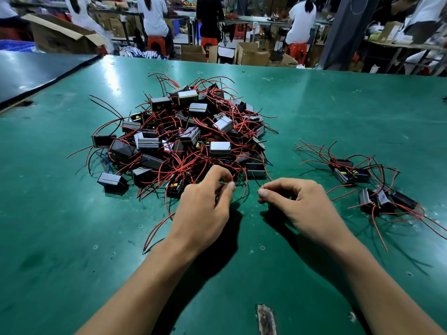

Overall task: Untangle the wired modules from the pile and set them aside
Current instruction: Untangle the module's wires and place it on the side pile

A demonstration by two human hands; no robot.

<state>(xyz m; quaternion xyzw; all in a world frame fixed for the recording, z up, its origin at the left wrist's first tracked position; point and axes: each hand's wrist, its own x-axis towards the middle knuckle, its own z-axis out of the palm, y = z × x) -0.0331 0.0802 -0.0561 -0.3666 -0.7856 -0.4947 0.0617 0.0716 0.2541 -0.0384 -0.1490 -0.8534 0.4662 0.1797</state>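
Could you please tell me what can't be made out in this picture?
Head view only.
1. Which module the wires pinched by the left hand and right hand lead to: lost in the tangle of the pile.
2. Lower modules in the pile: covered by upper ones.
3. Labels on the set-aside modules: too small.

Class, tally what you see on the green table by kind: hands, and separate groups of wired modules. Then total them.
Hands: 2, left hand, right hand, each pinching a wire
Groups of wired modules: 2, big pile, set-aside group
Total: 4
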